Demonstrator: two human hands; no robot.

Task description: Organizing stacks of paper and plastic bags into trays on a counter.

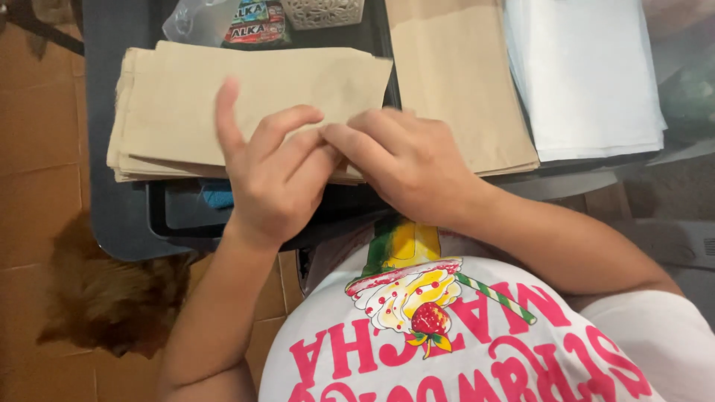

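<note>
A stack of folded brown paper bags (246, 100) lies on a dark tray (171, 216) in front of me. My left hand (272, 179) rests on the near edge of the stack, index finger raised, the other fingers curled and pinching the paper. My right hand (406, 160) meets it from the right, its fingertips pressing the same edge of the top bag. Both hands cover the near right corner of the stack.
A second pile of brown paper (454, 82) and a pile of white sheets (585, 74) lie to the right. A clear bag of wrapped sweets (238, 22) and a white lattice box (324, 11) sit behind. A furry brown animal (112, 298) lies on the tiled floor at left.
</note>
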